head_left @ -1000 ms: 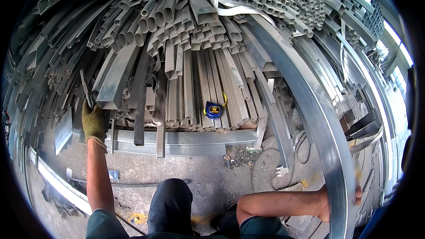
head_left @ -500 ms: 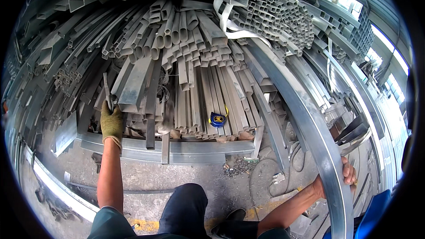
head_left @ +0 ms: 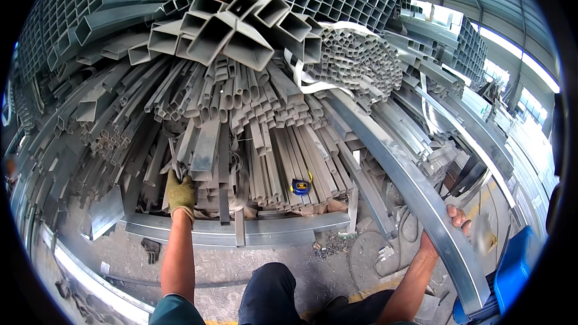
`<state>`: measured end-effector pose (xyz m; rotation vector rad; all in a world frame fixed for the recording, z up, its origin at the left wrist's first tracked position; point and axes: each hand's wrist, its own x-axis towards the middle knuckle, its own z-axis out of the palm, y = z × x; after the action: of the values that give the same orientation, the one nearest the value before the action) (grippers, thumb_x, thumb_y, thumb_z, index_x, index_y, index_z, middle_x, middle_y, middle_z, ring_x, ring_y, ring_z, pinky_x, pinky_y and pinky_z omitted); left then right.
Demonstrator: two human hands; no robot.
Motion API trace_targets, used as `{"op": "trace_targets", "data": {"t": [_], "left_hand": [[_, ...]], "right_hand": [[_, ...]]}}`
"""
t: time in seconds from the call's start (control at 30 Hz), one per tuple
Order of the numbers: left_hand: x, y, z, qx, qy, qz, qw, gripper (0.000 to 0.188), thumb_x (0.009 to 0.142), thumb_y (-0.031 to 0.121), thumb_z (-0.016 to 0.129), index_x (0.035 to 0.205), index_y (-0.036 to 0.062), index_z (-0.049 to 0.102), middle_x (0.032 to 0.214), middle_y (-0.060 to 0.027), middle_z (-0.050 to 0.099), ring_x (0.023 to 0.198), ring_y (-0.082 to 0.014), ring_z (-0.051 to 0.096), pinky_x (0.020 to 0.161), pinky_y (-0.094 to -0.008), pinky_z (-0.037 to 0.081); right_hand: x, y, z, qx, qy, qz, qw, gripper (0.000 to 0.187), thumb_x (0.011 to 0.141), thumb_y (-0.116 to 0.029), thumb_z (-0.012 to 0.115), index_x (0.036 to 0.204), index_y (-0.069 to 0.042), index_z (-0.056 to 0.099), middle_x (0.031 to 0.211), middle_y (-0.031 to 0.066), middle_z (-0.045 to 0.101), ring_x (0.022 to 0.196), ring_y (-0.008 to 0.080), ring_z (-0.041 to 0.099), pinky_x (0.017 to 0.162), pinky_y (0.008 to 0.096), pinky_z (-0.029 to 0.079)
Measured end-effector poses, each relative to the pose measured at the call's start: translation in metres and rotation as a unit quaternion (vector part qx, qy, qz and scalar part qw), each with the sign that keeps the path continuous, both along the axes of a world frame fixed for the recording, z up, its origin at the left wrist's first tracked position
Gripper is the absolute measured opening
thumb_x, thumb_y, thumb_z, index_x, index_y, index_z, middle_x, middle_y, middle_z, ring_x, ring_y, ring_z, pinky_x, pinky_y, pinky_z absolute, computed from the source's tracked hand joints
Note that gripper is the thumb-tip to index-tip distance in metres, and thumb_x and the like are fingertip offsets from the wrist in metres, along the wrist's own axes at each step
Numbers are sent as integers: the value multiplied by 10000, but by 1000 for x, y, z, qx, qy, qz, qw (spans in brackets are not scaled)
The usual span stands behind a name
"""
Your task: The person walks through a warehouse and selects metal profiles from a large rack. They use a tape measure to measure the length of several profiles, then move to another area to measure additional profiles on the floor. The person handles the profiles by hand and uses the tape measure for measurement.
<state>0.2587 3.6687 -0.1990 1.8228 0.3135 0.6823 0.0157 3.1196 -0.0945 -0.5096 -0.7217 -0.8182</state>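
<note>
Tube [head_left: 409, 183] slants from stack [head_left: 274, 159] toward lower right; right hand [head_left: 458, 218] grasping it, fingers curled round edge. Gloved left hand [head_left: 180, 194] at grey piece [head_left: 173, 153], grip unclear.

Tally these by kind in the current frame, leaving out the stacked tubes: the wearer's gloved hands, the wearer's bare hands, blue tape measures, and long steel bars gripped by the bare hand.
Gloved left hand: 1
Bare right hand: 1
Blue tape measure: 1
Long steel bar gripped by the bare hand: 1
Total: 4
</note>
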Motion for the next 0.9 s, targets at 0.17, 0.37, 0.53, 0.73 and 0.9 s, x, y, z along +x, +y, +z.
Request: {"op": "trace_targets", "data": {"t": [0.17,0.37,0.53,0.73,0.9], "left_hand": [[20,11,-31,20,18,29,999,576,904,199,579,1414,-30,437,1282,-238,604,1190,-357,580,998,-382,445],[1,6,-4,13,65,11,998,599,876,215,601,1394,-52,464,1310,-282,585,1255,-402,545,1038,-406,425],[7,7,-13,30,41,30,998,610,879,227,610,1401,-46,453,1296,-283,592,1236,-402,558,1017,-416,440],[20,24,-32,30,27,47,998,596,884,211,592,1410,-32,450,1276,-282,604,1204,-398,582,1002,-412,448],[-5,-6,11,4,47,21,999,510,882,166,570,1355,-13,497,1169,-233,653,1085,-374,627,938,-395,466]], "right_hand": [[0,-3,-2,-13,-5,-16,1000,279,1035,-332,494,913,-96,578,827,16,570,991,222,527,1046,468,347],[1,-3,-6,6,-8,-11,1000,289,1035,-342,503,909,-91,571,820,30,566,989,233,528,1021,459,367],[-3,-2,-2,1,-11,-1,1000,277,1033,-327,512,898,-92,564,813,27,563,989,236,530,1011,442,377],[4,-5,-4,-11,-21,16,1000,279,1044,-335,475,909,-103,551,808,20,555,996,226,528,1035,440,363],[1,-2,1,-26,-16,-4,1000,295,1051,-347,442,916,-109,551,828,10,553,1010,215,521,1080,452,331]]}}
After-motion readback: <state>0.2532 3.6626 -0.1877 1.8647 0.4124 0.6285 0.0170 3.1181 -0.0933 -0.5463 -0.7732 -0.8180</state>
